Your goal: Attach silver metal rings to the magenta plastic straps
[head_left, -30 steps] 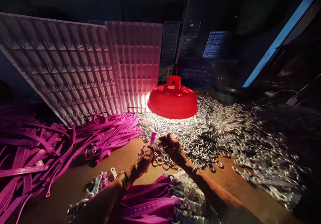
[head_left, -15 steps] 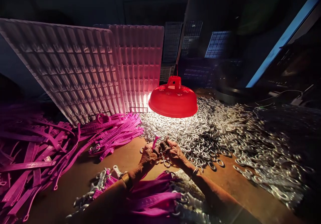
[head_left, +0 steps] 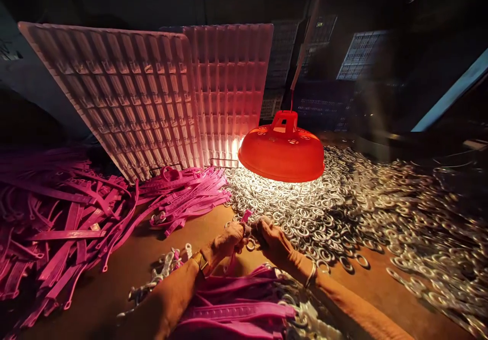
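Observation:
My left hand [head_left: 232,237] is closed on a pink strap [head_left: 247,215], whose end sticks up above its fingers. Close by on the right, my right hand [head_left: 272,238] is pinched, its fingertips almost meeting those of the left. What the right fingers hold is hidden. Beyond both hands spreads a big heap of metal rings [head_left: 285,203], bright under the lamp. Below my wrists lies a bundle of pink straps [head_left: 244,312] with pale metal fittings at its right end. More strap ends with metal pieces [head_left: 165,266] show beside my left forearm.
A red lamp shade [head_left: 282,149] hangs low just beyond my hands. Two ribbed translucent panels [head_left: 125,91] stand upright at the back left. Loose pink straps [head_left: 72,223] cover the table's left side. Pale linked metal pieces [head_left: 427,238] are heaped at right.
The view has swung left, so lamp, panels and heaps sit farther right. Both hands stay close together, the left still gripping the pink strap. The right hand's fingers have turned slightly.

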{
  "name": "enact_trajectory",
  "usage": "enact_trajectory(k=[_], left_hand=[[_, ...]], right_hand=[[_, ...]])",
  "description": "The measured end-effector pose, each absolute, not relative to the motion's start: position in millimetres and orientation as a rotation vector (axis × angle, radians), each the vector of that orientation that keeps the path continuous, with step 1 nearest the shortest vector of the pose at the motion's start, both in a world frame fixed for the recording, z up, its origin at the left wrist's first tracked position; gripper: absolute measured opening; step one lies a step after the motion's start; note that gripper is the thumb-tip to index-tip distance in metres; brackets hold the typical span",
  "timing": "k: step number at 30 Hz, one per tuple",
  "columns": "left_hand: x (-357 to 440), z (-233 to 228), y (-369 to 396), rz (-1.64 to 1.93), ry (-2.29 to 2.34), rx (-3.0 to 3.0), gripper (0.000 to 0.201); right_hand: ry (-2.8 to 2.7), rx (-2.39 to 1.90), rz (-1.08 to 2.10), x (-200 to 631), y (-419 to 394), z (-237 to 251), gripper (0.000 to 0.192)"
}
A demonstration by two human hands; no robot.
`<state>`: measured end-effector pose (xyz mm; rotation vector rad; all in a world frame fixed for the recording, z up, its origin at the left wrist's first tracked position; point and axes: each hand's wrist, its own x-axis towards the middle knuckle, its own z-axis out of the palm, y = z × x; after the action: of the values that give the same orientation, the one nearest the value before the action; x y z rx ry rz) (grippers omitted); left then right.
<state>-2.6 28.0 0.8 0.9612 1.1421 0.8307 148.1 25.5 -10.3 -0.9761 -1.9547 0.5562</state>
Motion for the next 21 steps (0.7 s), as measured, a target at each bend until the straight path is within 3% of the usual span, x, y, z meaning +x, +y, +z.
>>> enact_trajectory(k=[10, 21], left_hand=[[5.6, -5.7, 31.3, 1.016, 0.97, 0.808, 0.042], [14.2, 24.9, 15.2, 1.053, 0.901, 0.844, 0.041]], right_hand=[[-1.205, -0.954, 1.336, 167.0, 56.6, 25.9, 0.034], [-1.399, -1.006, 1.251, 167.3, 29.3, 19.3, 0.021]])
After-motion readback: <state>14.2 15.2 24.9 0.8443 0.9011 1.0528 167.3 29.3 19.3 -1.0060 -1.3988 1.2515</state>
